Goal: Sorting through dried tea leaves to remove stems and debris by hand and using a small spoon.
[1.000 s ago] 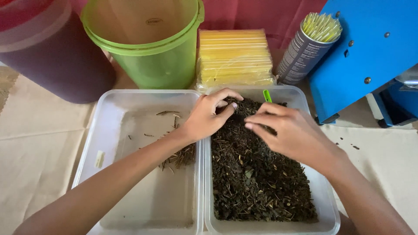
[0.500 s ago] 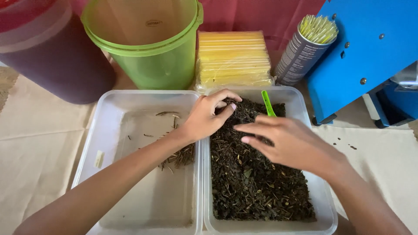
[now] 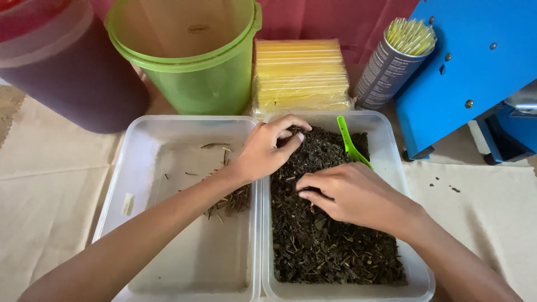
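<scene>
Two clear plastic trays sit side by side. The right tray (image 3: 417,267) is full of dark dried leaves (image 3: 324,240). The left tray (image 3: 140,151) holds only a few thin stems (image 3: 232,198). My left hand (image 3: 268,148) rests over the shared rim, fingertips pinching into the leaves at the far end. My right hand (image 3: 352,196) lies palm down on the leaves in the middle, fingers curled into them. A green plastic scoop (image 3: 349,140) sticks up out of the leaves just beyond my right hand.
Behind the trays stand a green bucket (image 3: 190,61), a dark red tub (image 3: 67,72), a stack of yellow packets (image 3: 299,75) and a can of straws (image 3: 394,61). A blue machine (image 3: 475,67) is at the right. Beige paper (image 3: 45,184) covers the table.
My right hand has slid back toward me across the leaves, uncovering the green scoop. My left hand has stayed at the far rim.
</scene>
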